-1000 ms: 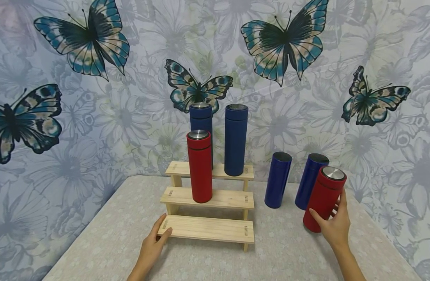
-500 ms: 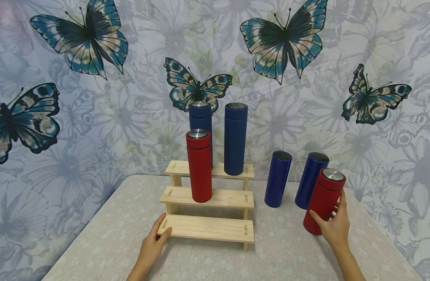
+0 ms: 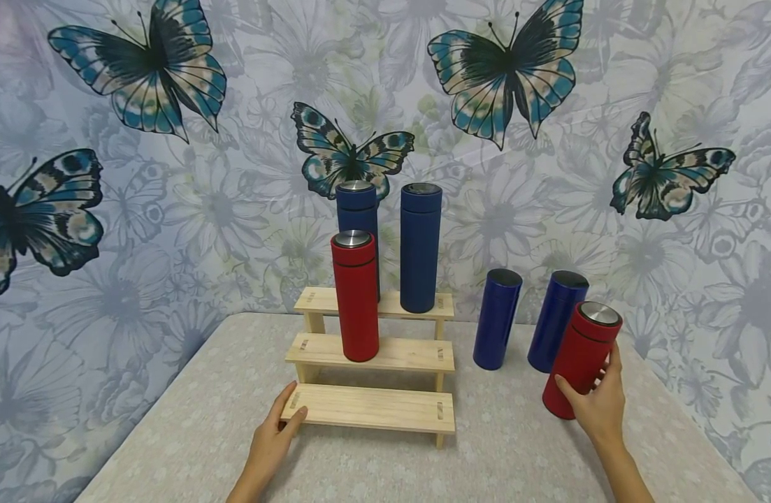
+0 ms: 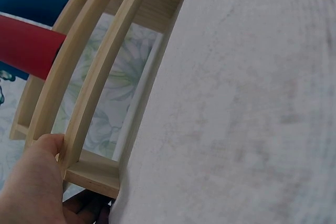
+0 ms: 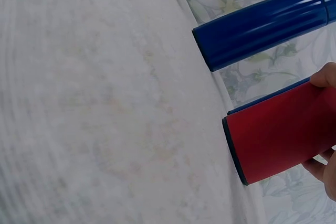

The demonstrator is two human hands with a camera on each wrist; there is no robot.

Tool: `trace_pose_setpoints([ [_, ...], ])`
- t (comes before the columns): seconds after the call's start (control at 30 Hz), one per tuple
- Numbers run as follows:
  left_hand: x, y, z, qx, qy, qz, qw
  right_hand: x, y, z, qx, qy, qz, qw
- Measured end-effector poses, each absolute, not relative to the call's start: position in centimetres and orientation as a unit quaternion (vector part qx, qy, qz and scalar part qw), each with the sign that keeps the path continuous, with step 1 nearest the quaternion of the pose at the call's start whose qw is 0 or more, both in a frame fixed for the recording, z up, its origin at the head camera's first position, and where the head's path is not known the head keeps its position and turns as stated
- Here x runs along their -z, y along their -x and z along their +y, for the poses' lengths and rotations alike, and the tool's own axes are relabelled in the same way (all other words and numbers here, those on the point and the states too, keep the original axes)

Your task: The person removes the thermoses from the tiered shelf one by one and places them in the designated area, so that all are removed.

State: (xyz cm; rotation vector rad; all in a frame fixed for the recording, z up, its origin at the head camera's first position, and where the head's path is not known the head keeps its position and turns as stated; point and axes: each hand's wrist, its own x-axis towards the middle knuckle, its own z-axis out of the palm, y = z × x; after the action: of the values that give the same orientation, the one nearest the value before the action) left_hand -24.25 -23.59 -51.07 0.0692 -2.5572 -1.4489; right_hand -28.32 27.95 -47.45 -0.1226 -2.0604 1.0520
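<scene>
My right hand (image 3: 602, 412) is wrapped around a red bottle (image 3: 577, 367) at the right side of the table (image 3: 190, 419), just in front of one shiny blue bottle (image 3: 551, 325) and near another shiny blue one (image 3: 496, 321), but I can't tell if its bottom touches the cloth. My left hand (image 3: 272, 440) pinches the left end of the lowest step of the wooden stand (image 3: 372, 407), with my thumb on top. A second red bottle (image 3: 358, 307) stands upright on the middle step, and two dark blue bottles (image 3: 419, 258) stand on the top step.
</scene>
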Motion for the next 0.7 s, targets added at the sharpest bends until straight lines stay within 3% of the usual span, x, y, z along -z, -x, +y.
trace_pose_setpoints([
  [0.5, 50.7, 24.1, -23.6, 0.489, -0.029, -0.867, 0.094, 47.0, 28.2, 27.6, -0.43, 0.046, -0.811, 0.394],
  [0.6, 50.7, 24.0, -23.6, 0.492, -0.026, -0.866, 0.092, 46.3, 28.0, 27.3, -0.43, 0.024, -0.789, 0.438],
  [0.7, 50.7, 24.0, -23.6, 0.493, -0.025, -0.865, 0.093, 44.5, 27.6, 26.5, -0.416, 0.001, -0.728, 0.544],
])
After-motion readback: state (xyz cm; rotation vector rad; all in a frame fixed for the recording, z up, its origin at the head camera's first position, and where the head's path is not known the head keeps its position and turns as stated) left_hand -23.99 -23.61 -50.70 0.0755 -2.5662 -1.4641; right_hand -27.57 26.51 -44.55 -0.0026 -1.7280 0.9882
